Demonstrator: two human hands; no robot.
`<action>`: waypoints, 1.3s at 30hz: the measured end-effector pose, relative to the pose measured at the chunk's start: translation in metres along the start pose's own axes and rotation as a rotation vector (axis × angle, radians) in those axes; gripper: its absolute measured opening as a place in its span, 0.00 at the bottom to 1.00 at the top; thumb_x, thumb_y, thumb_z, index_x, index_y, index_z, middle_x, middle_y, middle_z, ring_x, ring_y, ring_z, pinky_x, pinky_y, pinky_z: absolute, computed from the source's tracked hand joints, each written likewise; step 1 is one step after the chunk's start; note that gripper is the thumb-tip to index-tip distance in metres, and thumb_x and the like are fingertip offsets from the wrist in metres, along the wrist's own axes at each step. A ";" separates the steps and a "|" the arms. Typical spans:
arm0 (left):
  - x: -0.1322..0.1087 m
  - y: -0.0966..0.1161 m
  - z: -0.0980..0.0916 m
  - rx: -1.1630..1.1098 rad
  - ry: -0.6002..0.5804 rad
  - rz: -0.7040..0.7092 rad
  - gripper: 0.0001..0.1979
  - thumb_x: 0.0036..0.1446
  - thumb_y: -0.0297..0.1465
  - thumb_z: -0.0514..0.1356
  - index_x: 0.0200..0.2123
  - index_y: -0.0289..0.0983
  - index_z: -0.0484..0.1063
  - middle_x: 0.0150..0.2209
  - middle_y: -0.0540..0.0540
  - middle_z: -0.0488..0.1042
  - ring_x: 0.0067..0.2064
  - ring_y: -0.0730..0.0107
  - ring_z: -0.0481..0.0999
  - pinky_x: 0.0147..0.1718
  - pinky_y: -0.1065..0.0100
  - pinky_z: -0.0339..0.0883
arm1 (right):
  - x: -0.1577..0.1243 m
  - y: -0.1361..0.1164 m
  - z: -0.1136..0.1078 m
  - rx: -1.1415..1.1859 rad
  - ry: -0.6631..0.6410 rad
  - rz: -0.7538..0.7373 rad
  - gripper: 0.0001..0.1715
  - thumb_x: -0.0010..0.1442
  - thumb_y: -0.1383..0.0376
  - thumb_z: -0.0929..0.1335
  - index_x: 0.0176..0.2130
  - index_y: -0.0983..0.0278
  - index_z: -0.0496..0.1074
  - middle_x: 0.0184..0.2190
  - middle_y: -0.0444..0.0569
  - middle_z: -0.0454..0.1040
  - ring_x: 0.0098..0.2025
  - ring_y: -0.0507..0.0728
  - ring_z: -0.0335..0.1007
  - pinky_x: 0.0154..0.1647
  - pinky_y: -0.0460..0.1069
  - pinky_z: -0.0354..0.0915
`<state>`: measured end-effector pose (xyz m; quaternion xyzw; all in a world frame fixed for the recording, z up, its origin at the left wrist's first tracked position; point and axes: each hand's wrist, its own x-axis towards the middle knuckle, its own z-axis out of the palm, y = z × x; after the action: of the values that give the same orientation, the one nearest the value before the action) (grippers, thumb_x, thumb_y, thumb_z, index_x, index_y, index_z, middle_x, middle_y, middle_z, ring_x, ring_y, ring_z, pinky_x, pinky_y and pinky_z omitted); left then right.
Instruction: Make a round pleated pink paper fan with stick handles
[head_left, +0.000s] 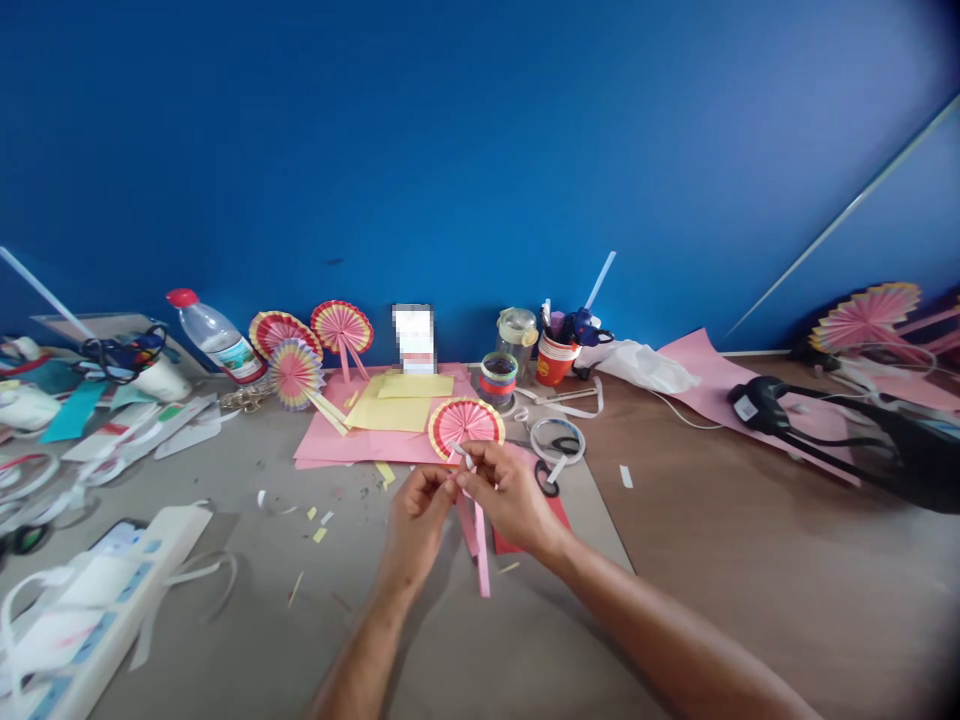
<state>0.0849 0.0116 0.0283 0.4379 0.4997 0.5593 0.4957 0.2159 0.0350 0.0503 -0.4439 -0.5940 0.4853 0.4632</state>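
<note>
A pleated round paper fan, red and pink with a yellow edge, lies in front of me. Two pink paper strips run down from it like a handle. My left hand is closed in a pinch at the fan's base, where the strips begin. Beside it my right hand pinches a small white strip, perhaps tape, over the lower part of the fan. Both hands' fingertips nearly meet, hiding the exact grip. A red piece of paper shows partly under my right hand.
Behind the hands lie pink sheets and yellow paper. Finished-looking fans lean at the back left near a bottle. A tape roll and scissors sit right; a power strip stands left.
</note>
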 end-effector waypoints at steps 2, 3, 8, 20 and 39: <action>0.002 0.001 -0.001 0.036 0.090 0.028 0.11 0.51 0.38 0.62 0.28 0.36 0.69 0.25 0.51 0.69 0.28 0.75 0.67 0.29 0.73 0.61 | 0.000 -0.004 -0.004 0.028 0.032 -0.013 0.12 0.54 0.62 0.67 0.39 0.65 0.71 0.27 0.44 0.68 0.26 0.50 0.60 0.27 0.45 0.58; 0.003 0.001 -0.002 0.054 0.144 0.045 0.11 0.51 0.38 0.62 0.28 0.36 0.69 0.25 0.52 0.68 0.27 0.75 0.66 0.28 0.73 0.61 | 0.000 -0.006 -0.006 0.057 0.036 -0.007 0.12 0.54 0.60 0.67 0.37 0.65 0.71 0.26 0.44 0.69 0.26 0.50 0.60 0.27 0.45 0.57; 0.005 0.003 -0.007 0.077 0.270 0.088 0.10 0.52 0.38 0.62 0.31 0.36 0.70 0.25 0.51 0.70 0.28 0.74 0.68 0.31 0.72 0.64 | -0.008 -0.009 0.000 0.259 -0.121 0.164 0.13 0.52 0.57 0.69 0.30 0.65 0.71 0.20 0.42 0.67 0.20 0.47 0.53 0.20 0.44 0.50; -0.003 0.004 -0.002 0.112 0.190 0.119 0.09 0.53 0.36 0.61 0.32 0.36 0.71 0.29 0.49 0.74 0.30 0.72 0.72 0.30 0.73 0.65 | -0.010 -0.005 0.018 0.458 -0.063 0.344 0.16 0.47 0.56 0.71 0.26 0.66 0.69 0.16 0.40 0.65 0.17 0.44 0.49 0.17 0.43 0.43; -0.006 0.000 -0.002 0.303 0.166 0.290 0.05 0.56 0.31 0.57 0.33 0.37 0.70 0.30 0.48 0.74 0.31 0.72 0.73 0.32 0.72 0.68 | -0.008 0.009 0.019 0.413 -0.028 0.298 0.16 0.48 0.56 0.72 0.25 0.66 0.69 0.16 0.40 0.64 0.18 0.45 0.50 0.19 0.43 0.44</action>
<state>0.0837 0.0051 0.0283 0.5268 0.5491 0.5774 0.2959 0.1997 0.0251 0.0390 -0.4158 -0.4168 0.6653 0.4590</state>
